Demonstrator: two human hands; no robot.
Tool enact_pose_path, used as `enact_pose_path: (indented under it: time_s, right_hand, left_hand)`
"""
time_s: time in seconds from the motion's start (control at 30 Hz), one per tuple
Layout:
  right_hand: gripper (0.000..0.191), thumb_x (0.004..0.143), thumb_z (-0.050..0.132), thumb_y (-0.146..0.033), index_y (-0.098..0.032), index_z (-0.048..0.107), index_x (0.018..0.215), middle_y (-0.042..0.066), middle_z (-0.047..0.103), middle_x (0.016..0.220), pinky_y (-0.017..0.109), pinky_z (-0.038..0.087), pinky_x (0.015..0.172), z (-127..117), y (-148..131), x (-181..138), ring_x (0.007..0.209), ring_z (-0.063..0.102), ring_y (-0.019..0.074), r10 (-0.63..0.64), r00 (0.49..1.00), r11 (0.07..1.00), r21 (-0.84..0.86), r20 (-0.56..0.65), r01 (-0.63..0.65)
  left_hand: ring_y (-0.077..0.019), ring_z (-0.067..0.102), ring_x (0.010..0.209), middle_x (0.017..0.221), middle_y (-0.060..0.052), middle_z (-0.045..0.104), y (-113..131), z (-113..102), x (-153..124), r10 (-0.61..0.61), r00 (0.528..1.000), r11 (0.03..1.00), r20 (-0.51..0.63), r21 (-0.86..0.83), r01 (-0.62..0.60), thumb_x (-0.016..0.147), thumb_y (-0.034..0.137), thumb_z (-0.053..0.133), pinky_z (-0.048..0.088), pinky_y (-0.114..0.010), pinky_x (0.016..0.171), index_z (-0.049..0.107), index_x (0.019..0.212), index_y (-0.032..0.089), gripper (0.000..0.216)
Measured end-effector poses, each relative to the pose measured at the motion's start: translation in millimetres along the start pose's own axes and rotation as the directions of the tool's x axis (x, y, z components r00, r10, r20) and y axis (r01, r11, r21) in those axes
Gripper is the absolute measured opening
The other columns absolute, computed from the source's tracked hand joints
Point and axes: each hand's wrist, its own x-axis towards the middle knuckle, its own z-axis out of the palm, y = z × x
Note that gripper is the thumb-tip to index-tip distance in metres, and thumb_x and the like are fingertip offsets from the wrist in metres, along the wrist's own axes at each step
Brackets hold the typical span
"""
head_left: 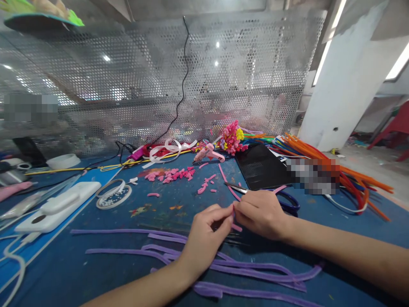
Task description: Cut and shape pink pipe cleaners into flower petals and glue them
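Both hands pinch a short pink pipe cleaner piece over the blue table.

Left hand fingertips and thumb closed on the piece, knuckles up, wrist bent, forearm coming in low from bottom left. Right hand fingers curled tight on the same piece, back of hand up, forearm stretched in from the right edge. Fingertips of both hands touch; the piece's end pokes out just under them. Purple pipe cleaners lie under and near the left wrist. Scissors just behind the right hand, touching a black tray. Farther back: pink cut bits, pink glue gun, orange pipe cleaners. Tape roll well left.
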Motion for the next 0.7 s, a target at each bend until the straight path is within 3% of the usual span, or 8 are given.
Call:
enact_pose_path:
  time_s: [0.1,0.23,0.4,0.47,0.6,0.7]
  right_hand:
    - [0.02,0.083,0.047,-0.016,-0.015,0.058,0.067,0.0,0.051,0.052,0.026,0.024,0.049,1.8,0.3,-2.3,0.05,0.04,0.0108,0.008,1.0,1.0,0.001,-0.025,-0.008]
    - [0.013,0.085,0.047,-0.019,-0.015,0.06,0.087,0.001,0.055,0.059,0.024,0.031,0.052,4.4,-0.1,-2.8,0.055,0.045,0.0117,0.081,0.997,0.982,0.172,-0.007,-0.079]
    - [0.008,0.082,0.052,-0.023,-0.016,0.055,0.085,0.001,0.06,0.069,0.018,0.04,0.055,0.9,-5.7,3.5,0.059,0.053,0.009,0.386,0.908,0.769,0.485,0.164,-0.415]
    - [0.007,0.081,0.053,-0.023,-0.016,0.055,0.083,0.0,0.059,0.068,0.017,0.04,0.054,-1.6,-7.3,6.0,0.059,0.052,0.0085,0.408,0.883,0.706,0.533,0.232,-0.467]
    - [0.006,0.076,0.056,-0.02,-0.017,0.06,0.079,-0.002,0.057,0.063,0.018,0.037,0.052,-4.3,-10.0,8.9,0.054,0.048,0.0082,0.421,0.855,0.672,0.529,0.302,-0.518]
    - [0.013,0.074,0.06,-0.027,-0.016,0.062,0.081,-0.001,0.058,0.063,0.018,0.036,0.049,-2.9,-11.2,9.4,0.053,0.047,0.0083,0.469,0.8,0.564,0.57,0.374,-0.597]
  left_hand:
    - [-0.0134,0.057,0.067,0.077,-0.002,0.062,0.7,3.7,2.1,-0.1,0.995,0.964,0.022,-0.247,0.102,0.077,0.028,0.056,0.046,-0.023,0.061,0.064,0.095,0.017,0.023]
    - [-0.0124,0.058,0.061,0.069,-0.002,0.064,-2.7,0.8,11.7,-0.166,0.985,0.888,0.038,-0.43,0.166,0.069,0.025,0.065,0.046,-0.022,0.056,0.063,0.087,0.014,0.021]
    - [-0.0101,0.057,0.058,0.07,-0.003,0.067,-1.5,-2.2,13.5,-0.124,0.992,0.907,0.003,-0.406,0.114,0.07,0.023,0.065,0.047,-0.02,0.057,0.066,0.087,0.013,0.02]
    - [-0.0098,0.057,0.056,0.065,-0.002,0.066,-0.3,-3.5,12.7,-0.108,0.994,0.926,-0.03,-0.368,0.089,0.072,0.022,0.064,0.047,-0.019,0.057,0.068,0.083,0.013,0.016]
    - [-0.0098,0.058,0.055,0.06,-0.001,0.066,-1.7,-8.4,14.2,-0.088,0.989,0.947,-0.122,-0.317,0.045,0.073,0.022,0.063,0.047,-0.018,0.055,0.069,0.078,0.013,0.012]
    - [-0.0101,0.059,0.055,0.062,-0.001,0.067,-3.1,-11.5,16.0,-0.077,0.981,0.951,-0.178,-0.31,0.018,0.07,0.02,0.065,0.048,-0.018,0.056,0.069,0.076,0.014,0.009]
